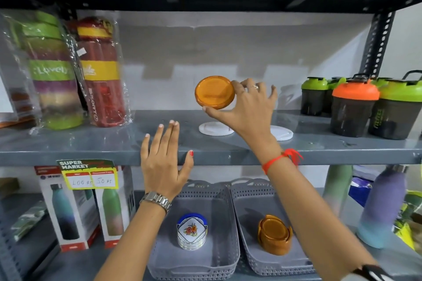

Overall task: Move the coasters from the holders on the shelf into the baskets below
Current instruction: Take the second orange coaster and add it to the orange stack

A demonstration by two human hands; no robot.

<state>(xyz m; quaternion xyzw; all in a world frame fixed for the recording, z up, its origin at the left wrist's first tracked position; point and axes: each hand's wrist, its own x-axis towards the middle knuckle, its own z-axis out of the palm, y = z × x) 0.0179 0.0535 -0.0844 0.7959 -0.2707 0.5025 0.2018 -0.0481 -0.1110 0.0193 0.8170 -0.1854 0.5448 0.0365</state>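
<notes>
My right hand point(249, 107) grips a round orange coaster point(214, 92) by its edge, held tilted above a white holder base point(215, 129) on the grey shelf point(91, 146). A second white holder base point(282, 132) lies just right of my wrist. My left hand point(164, 159) hovers open in front of the shelf edge, holding nothing. Below stand two grey perforated baskets: the left basket point(228, 235) holds a stack of white patterned coasters point(192, 231) with blue edging, and the right basket point(249, 255) holds a stack of orange coasters point(275, 234).
Wrapped bottles point(75, 70) stand at the shelf's left; shaker cups point(352, 105) with green and orange lids crowd its right. On the lower shelf sit boxed bottles point(68, 210) at left and pastel bottles point(381, 207) at right. A price tag point(88, 174) hangs from the shelf edge.
</notes>
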